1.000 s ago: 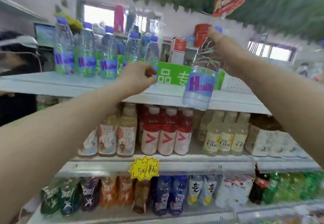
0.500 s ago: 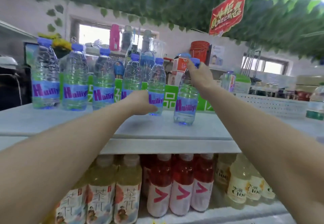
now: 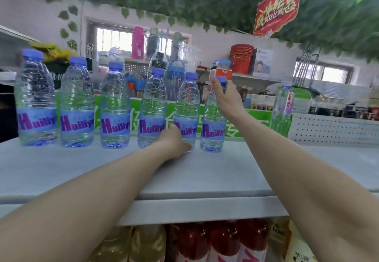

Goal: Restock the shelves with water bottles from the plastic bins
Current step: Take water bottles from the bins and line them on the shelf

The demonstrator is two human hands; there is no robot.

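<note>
Standing six water bottles in a row on the top shelf (image 3: 205,171). Our right hand (image 3: 227,99) grips the neck of the rightmost bottle (image 3: 212,132); our left hand (image 3: 174,141) curls round the base of the fifth bottle (image 3: 187,108), just beside it.

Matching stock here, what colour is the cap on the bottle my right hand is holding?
Blue-purple; the cap shows best in the head view, above the right hand.

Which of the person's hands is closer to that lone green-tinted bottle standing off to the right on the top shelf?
The right. The right hand holds the neck of the last water bottle in the row, just left of the green-tinted bottle. The left hand is farther left, at the next bottle's base.
</note>
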